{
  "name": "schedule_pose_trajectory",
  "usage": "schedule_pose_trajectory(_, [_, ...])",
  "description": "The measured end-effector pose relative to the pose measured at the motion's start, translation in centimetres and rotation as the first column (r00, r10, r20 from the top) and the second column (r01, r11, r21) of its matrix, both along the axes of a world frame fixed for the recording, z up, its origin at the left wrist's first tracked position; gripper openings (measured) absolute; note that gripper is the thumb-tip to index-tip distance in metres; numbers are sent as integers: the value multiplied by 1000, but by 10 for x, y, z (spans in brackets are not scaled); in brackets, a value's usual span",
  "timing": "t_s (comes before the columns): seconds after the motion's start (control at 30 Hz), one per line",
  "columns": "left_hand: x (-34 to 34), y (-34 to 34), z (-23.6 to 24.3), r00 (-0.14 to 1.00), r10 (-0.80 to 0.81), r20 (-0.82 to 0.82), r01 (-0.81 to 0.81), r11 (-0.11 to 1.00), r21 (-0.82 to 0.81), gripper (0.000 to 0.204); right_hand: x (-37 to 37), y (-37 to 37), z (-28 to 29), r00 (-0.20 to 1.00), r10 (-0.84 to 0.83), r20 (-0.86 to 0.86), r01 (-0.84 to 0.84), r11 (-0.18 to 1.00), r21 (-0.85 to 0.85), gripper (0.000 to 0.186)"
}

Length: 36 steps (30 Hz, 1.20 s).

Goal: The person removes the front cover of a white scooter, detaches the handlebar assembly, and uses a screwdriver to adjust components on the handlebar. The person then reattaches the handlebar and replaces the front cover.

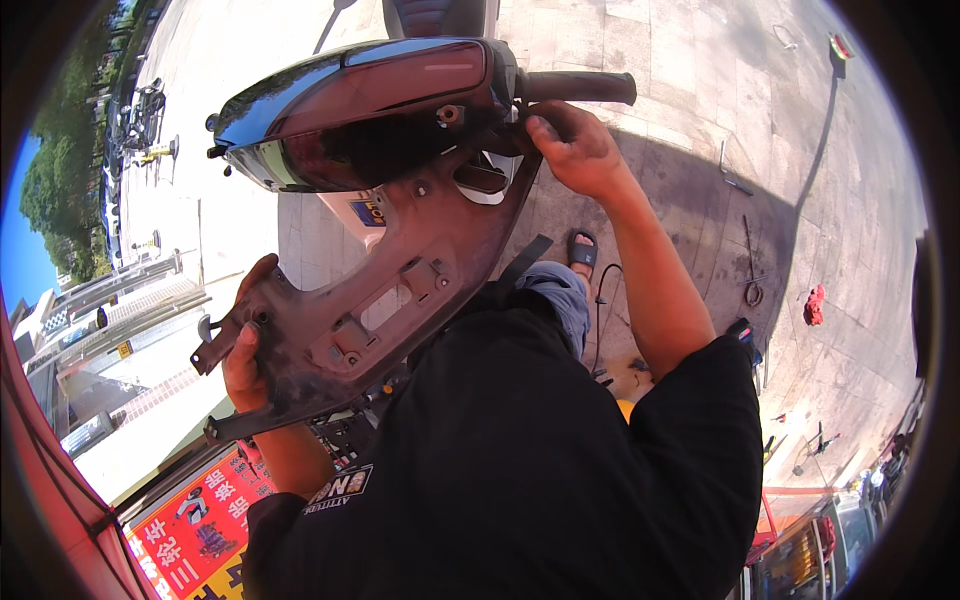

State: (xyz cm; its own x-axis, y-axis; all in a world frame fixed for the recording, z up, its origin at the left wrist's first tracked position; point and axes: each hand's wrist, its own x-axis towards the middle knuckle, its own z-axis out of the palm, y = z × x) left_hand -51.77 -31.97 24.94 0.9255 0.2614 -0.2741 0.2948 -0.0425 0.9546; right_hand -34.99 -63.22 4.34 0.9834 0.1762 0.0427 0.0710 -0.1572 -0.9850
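**Both hands on a scooter body panel**

The left hand (245,365) gripped the near-left end of a dusty brown plastic panel (400,275), thumb over its inner face. The right hand (572,150) closed on the panel's far end, just below the black handlebar grip (580,88). The panel hung under the glossy headlight cowl (350,110), in front of the person's black shirt (520,460). Pale paving (760,130) lay to the right.

Dusty reddish-brown scooter panel (400,290)
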Motion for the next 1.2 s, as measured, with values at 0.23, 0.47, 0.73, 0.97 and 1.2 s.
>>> schedule_pose_trajectory(0.23, [-21,-16,-11,999,28,43,-27,999,-17,90,8,-17,-3,906,337,-258,-294,937,191,40])
schedule_pose_trajectory(0.47, [-54,-58,-16,998,61,6,-61,998,-25,100,24,-28,-12,788,534,-307,-390,819,422,54])
schedule_pose_trajectory(0.73, [-93,-94,-43,964,263,25,-261,962,-76,105,29,-32,-10,716,566,-409,-430,819,380,51])
schedule_pose_trajectory(0.97, [-113,-106,-52,985,158,-71,-164,982,-98,107,41,-35,-28,608,690,-394,-434,704,562,55])
schedule_pose_trajectory(1.2, [-133,-128,-98,988,152,-8,-146,929,-339,110,50,-32,-37,523,811,-262,-480,534,696,68])
